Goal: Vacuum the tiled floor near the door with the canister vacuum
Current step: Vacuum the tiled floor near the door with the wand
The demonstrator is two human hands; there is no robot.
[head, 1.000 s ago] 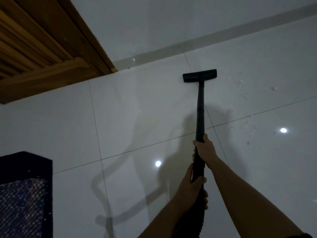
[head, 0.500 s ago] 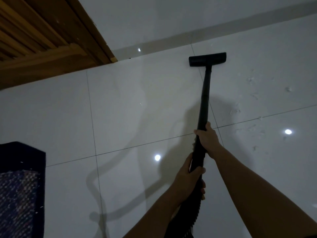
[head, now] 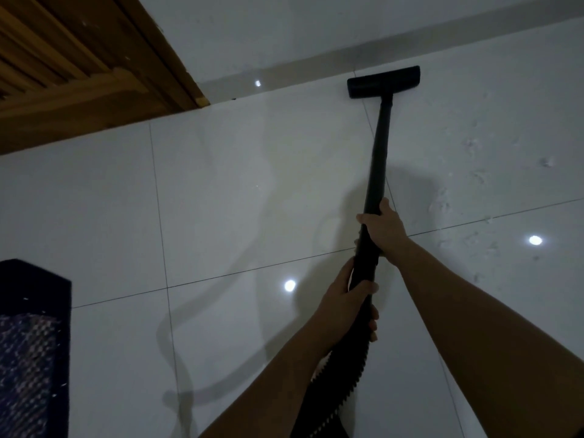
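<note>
A black vacuum wand (head: 380,153) runs from my hands out to a flat black floor nozzle (head: 384,82), which rests on the glossy white tiled floor (head: 237,191) right against the skirting. My right hand (head: 384,227) grips the wand higher up. My left hand (head: 346,306) grips it lower, where the ribbed black hose (head: 339,384) begins. The hose drops out of view at the bottom edge. The canister is not in view.
A wooden slatted door and its frame (head: 94,64) fill the top left corner. A dark patterned mat (head: 31,349) lies at the lower left. Pale dust flecks (head: 471,178) dot the tiles to the right of the wand. The white wall (head: 284,30) runs along the top.
Both hands have pushed the wand forward, so the nozzle slid away from me across the tile to the skirting. The view has shifted slightly towards the door.
</note>
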